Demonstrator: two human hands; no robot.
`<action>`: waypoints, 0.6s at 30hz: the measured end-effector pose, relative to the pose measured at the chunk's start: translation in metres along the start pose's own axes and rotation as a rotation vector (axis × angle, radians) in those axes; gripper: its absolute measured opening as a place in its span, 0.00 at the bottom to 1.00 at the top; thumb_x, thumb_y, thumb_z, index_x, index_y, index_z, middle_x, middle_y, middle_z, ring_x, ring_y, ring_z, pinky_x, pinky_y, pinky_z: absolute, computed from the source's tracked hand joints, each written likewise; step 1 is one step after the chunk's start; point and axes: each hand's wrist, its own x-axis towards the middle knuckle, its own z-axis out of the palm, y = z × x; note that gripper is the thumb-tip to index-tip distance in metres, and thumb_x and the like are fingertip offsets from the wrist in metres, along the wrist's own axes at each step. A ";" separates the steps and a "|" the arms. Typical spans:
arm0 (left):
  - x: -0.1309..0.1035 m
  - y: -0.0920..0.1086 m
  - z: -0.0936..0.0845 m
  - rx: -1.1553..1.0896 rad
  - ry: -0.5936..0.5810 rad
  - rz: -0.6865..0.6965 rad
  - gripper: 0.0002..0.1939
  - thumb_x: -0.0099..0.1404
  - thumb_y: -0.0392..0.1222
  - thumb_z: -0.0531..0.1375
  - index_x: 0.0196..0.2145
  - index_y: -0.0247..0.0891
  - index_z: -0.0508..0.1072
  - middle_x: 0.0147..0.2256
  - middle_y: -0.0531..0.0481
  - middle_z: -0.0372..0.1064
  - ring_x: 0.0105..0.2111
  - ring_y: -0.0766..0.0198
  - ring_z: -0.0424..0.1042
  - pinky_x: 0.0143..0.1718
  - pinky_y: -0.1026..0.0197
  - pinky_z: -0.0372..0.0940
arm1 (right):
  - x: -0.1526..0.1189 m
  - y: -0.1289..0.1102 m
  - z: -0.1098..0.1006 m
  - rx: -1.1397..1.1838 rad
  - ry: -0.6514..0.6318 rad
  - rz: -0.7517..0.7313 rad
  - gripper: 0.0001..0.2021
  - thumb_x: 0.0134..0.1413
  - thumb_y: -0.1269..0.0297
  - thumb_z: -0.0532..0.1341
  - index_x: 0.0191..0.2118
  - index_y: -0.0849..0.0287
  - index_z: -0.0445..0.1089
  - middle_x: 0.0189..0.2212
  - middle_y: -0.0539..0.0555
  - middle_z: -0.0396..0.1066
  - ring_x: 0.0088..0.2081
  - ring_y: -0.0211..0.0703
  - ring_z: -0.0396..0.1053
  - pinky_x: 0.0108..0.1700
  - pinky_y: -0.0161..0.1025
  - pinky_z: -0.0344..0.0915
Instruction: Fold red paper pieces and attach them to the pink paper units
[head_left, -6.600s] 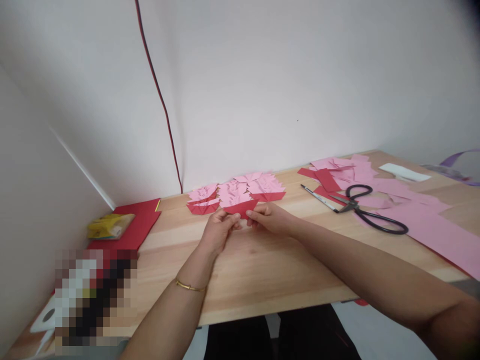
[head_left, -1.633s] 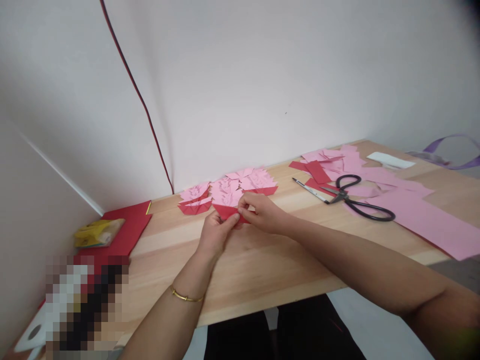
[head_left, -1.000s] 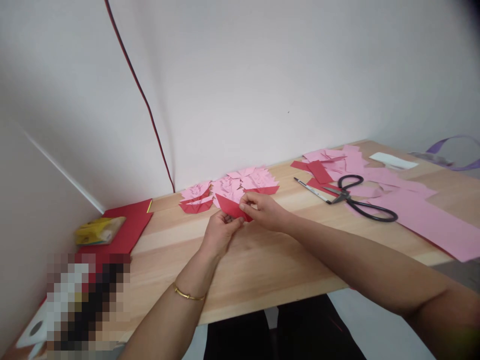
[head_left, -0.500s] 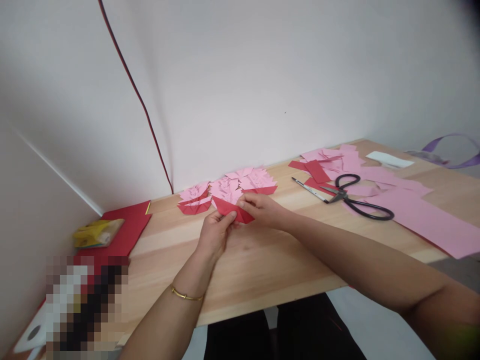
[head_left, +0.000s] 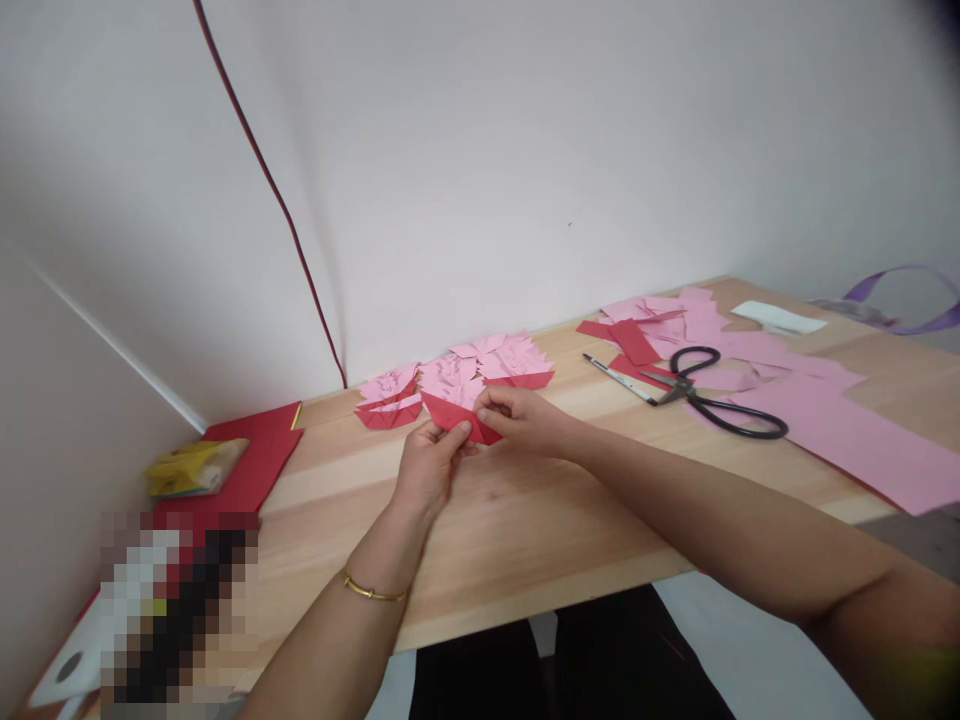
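Observation:
Both hands meet over the middle of the wooden table around a folded red paper [head_left: 448, 412]. My left hand [head_left: 427, 465] pinches its lower edge, thumb on top. From the right, my right hand [head_left: 517, 422] grips the paper's right part between thumb and fingers. Right behind the held paper lie cut pink pieces with red folded bases: one group at the left [head_left: 388, 410], another at the right [head_left: 517, 365], and pink pieces [head_left: 450, 378] between them.
Black-handled scissors [head_left: 684, 388] and a pen [head_left: 619, 380] lie at the right, beside pink sheets [head_left: 862, 430] and red scraps [head_left: 635, 342]. Red sheets [head_left: 262, 455] with a yellow packet [head_left: 196, 468] are at the left. A white strip [head_left: 780, 318] lies at the back right.
The red paper and the fingertips have shifted very slightly left. Both hands keep their hold on it.

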 end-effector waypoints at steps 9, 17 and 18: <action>-0.003 0.002 0.001 0.222 0.003 0.071 0.14 0.49 0.44 0.67 0.32 0.32 0.75 0.26 0.49 0.73 0.24 0.68 0.68 0.30 0.64 0.64 | -0.001 -0.001 0.003 0.028 -0.006 -0.002 0.07 0.54 0.63 0.55 0.30 0.60 0.63 0.23 0.49 0.64 0.26 0.35 0.61 0.29 0.32 0.57; -0.006 0.005 0.006 0.017 -0.099 0.038 0.14 0.56 0.49 0.62 0.33 0.33 0.74 0.29 0.47 0.73 0.28 0.64 0.71 0.33 0.60 0.65 | 0.000 -0.001 -0.003 0.018 0.023 -0.033 0.09 0.54 0.60 0.55 0.29 0.61 0.63 0.22 0.48 0.62 0.25 0.34 0.58 0.29 0.32 0.56; -0.007 0.007 0.007 -0.023 -0.107 0.015 0.15 0.56 0.49 0.62 0.34 0.33 0.74 0.28 0.47 0.73 0.29 0.63 0.71 0.33 0.60 0.65 | 0.000 -0.002 -0.004 0.030 0.022 -0.026 0.09 0.54 0.60 0.55 0.29 0.61 0.63 0.22 0.47 0.62 0.25 0.33 0.58 0.29 0.32 0.56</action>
